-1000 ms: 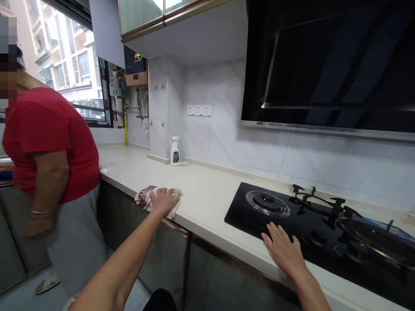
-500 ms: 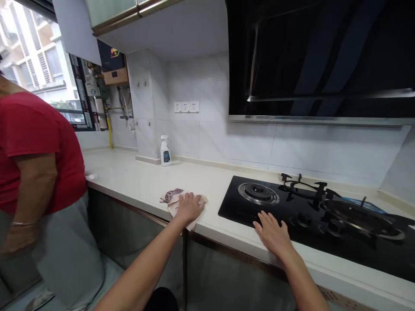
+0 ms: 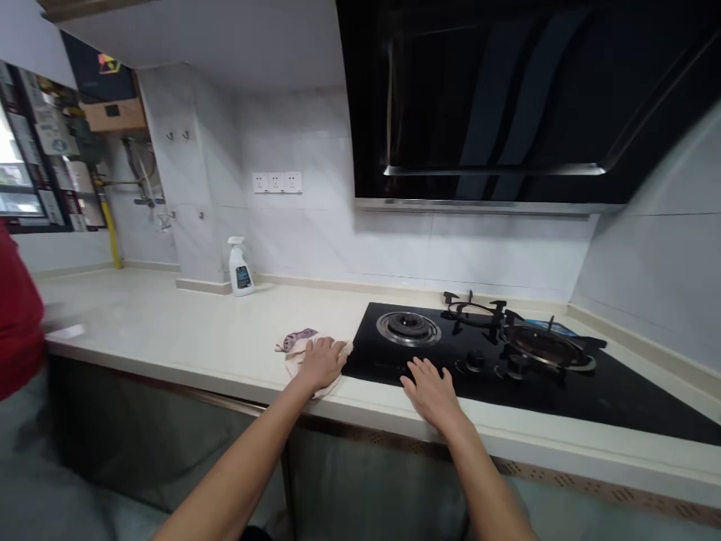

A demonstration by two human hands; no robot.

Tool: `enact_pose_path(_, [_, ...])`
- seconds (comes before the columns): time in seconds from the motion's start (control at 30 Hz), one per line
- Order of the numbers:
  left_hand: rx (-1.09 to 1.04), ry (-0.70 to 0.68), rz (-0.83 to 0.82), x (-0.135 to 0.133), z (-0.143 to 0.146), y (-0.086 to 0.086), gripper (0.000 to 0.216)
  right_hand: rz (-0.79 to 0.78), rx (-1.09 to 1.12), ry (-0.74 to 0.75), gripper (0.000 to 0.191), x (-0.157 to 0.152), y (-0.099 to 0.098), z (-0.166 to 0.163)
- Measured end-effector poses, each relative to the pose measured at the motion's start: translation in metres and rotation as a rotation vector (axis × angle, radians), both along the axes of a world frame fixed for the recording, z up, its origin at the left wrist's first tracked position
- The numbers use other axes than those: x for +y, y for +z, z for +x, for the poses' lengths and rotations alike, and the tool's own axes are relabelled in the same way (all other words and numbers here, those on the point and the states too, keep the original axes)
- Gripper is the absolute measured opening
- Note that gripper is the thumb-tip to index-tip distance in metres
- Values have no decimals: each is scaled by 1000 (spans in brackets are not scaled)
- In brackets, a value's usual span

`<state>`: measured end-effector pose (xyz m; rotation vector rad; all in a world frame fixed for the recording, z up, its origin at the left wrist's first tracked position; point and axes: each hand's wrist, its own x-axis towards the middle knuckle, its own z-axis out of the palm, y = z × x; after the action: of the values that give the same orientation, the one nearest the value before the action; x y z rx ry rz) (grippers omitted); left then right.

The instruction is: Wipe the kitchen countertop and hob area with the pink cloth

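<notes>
1. The cloth (image 3: 296, 346) lies by the counter's (image 3: 169, 330) front edge, under the left hand (image 3: 322, 364) and spreading left of it.
2. Left hand: palm down; cannot tell whether its fingers clench the cloth.
3. Right hand (image 3: 432, 392): released, at the cooktop's (image 3: 369, 359) front edge.

A crumpled, pale-peach fabric cloth (image 3: 296, 357) bears a purple-brown printed pattern — set against a smooth cream-white countertop (image 3: 152, 323). The flat rectangular hob (image 3: 541, 398) is glossy black; the white plastic spray bottle (image 3: 240, 263) has a dark label touched with blue — the wall's pale, greyish-white tiles (image 3: 321, 244) show faint veining.
</notes>
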<state>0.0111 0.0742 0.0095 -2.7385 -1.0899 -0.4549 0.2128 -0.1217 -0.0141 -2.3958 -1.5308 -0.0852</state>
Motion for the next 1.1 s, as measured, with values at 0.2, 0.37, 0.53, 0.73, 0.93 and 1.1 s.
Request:
enact_pose_path(0.2, [-22, 25, 30, 0, -1, 4, 43, 49, 54, 25, 59, -3, 5, -2])
enact_pose_path(0.37, [-171, -40, 59, -37, 33, 3, 41, 80, 83, 43, 59, -3, 8, -3])
enact_pose_path(0.53, [-283, -163, 4, -82, 65, -19, 37, 104, 95, 57, 58, -4, 9, -2])
enact_pose_path(0.73, [-327, -142, 128, -94, 63, -37, 35, 114, 101, 82, 58, -7, 10, -2])
enact_pose_path(0.93, [-435, -282, 366, -111, 28, -68, 38, 133, 126, 113, 59, -10, 11, -2])
enact_pose_path(1.1, [-449, -329, 444, -117, 11, -82, 39, 179, 158, 127, 57, -10, 11, 0])
